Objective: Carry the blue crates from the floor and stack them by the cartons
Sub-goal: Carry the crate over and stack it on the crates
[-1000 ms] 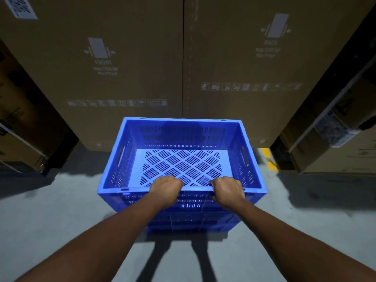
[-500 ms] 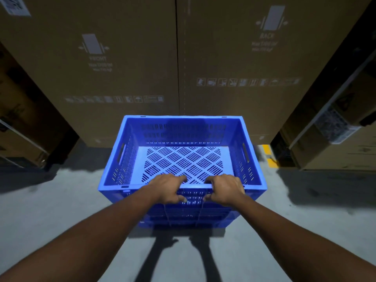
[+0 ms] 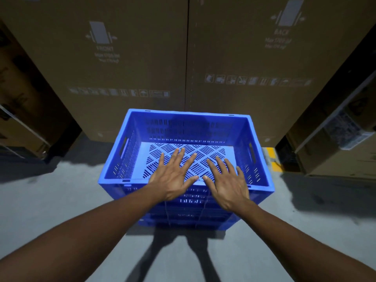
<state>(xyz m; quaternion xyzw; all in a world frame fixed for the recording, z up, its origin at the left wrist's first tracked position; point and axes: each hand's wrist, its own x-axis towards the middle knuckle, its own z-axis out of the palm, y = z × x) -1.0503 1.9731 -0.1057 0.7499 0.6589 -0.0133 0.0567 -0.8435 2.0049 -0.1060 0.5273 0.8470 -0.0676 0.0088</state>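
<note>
A stack of blue slotted crates [image 3: 130, 139] stands on the grey floor right in front of two tall brown cartons [image 3: 142, 58]. The top crate is empty, its open mouth facing up. My left hand [image 3: 175, 176] hovers over the crate's near rim with fingers spread flat, holding nothing. My right hand [image 3: 225, 182] is beside it over the same rim, also spread and empty. Both palms face down, above the rim; I cannot tell whether they touch it.
More cartons on a rack [image 3: 335, 143] stand to the right, and others [image 3: 18, 110] to the left. A yellow floor mark [image 3: 274, 159] shows by the right rack. Grey concrete floor [image 3: 50, 200] lies on both sides of the stack.
Both hands have let go of the top crate's near rim and opened flat above it. The crate stack has stayed in place by the cartons.
</note>
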